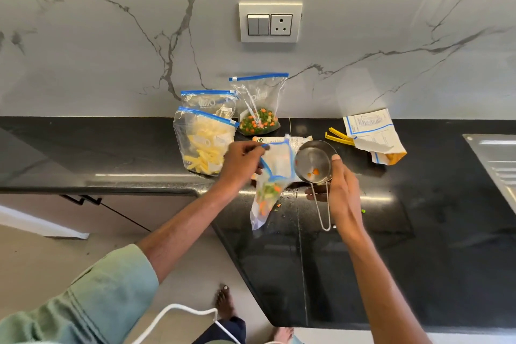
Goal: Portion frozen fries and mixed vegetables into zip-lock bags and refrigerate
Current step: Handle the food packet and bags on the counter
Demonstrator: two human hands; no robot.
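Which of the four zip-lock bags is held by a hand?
The part-filled vegetable bag beside the steel measuring cup: the left hand pinches its blue rim. The other three stand untouched farther back.

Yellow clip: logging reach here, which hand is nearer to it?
Right. The right hand, holding the steel cup, is just short of the clip; the left hand pinches a bag farther left.

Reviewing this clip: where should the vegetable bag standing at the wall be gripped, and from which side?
Probably pinch the empty flat film just below the blue zip strip of the vegetable bag, coming from above and the front. The vegetables weigh down its base, the wall backs it, and a neighbouring bag crowds its left.
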